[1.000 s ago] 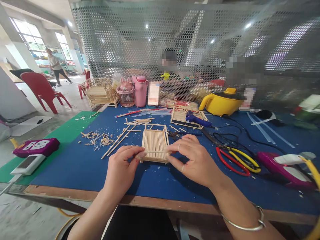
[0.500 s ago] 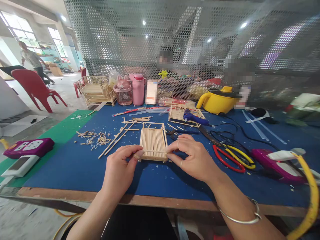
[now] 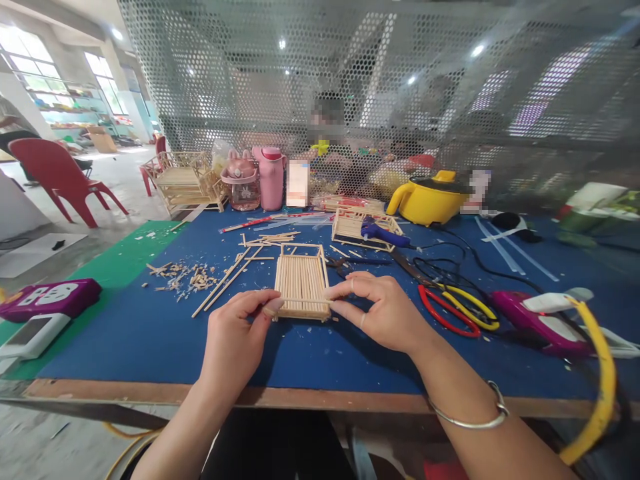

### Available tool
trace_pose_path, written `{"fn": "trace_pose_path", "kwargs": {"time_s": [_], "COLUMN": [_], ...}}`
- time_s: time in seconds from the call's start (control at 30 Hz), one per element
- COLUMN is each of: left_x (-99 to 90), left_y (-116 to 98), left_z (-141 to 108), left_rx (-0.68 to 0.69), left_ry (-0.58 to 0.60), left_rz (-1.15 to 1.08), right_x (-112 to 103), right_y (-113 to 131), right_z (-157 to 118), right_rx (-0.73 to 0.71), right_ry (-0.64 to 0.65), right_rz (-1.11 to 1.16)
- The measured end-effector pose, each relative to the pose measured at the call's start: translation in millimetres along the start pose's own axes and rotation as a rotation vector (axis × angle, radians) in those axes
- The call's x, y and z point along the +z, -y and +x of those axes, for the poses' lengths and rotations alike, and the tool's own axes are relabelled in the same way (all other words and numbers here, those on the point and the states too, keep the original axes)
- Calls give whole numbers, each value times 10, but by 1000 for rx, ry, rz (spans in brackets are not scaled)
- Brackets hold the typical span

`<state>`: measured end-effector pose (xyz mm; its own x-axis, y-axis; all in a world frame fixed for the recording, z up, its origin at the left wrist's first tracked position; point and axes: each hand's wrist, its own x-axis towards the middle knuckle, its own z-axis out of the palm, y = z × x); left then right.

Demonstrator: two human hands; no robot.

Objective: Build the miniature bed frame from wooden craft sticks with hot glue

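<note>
A small frame of pale wooden sticks (image 3: 301,277) lies on the blue mat, its slats side by side and a raised rail at its far end. My left hand (image 3: 245,327) pinches the left end of a thin stick (image 3: 305,301) that runs across the frame's near edge. At the stick's right end is my right hand (image 3: 377,310), thumb and forefinger closed round it. Loose sticks (image 3: 227,281) and a heap of short offcuts (image 3: 193,277) lie left of the frame. Black-handled pliers (image 3: 357,262) rest just beyond my right hand.
Behind stand a pink bottle (image 3: 271,179), a yellow pot (image 3: 433,200) and a second stick frame with a blue glue gun (image 3: 383,233). Red-and-yellow-handled cutters (image 3: 450,313) and a purple power strip (image 3: 545,323) lie at the right. A perforated metal screen rises behind.
The whole view has shifted slightly, so things on the table sit a little further left. My fingers keep their pinch on the stick. The walking person at the far left is now mostly out of view.
</note>
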<state>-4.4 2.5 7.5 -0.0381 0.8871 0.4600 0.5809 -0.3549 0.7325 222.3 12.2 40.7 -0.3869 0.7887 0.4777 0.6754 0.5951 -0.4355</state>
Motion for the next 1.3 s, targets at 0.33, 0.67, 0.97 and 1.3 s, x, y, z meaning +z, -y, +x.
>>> {"fn": "trace_pose_path", "kwargs": {"time_s": [0.33,0.67,0.97,1.3], "left_x": [21,43,52,53], "left_y": [80,92,103,95], "left_z": [-33,-56,-54,-50], "left_rx": [67,132,139,142], "left_ry": [-44,-79,-103,-102], "left_rz": [-3,55,67,79], "right_x": [36,-129,-66,-102], "right_y": [-9,-62,-60,-12], "right_z": [10,7,26,-12], "right_rx": [-17,102,326,170], "right_ry": [-10,-117,301,99], "right_rz": [29,183,-43,260]}}
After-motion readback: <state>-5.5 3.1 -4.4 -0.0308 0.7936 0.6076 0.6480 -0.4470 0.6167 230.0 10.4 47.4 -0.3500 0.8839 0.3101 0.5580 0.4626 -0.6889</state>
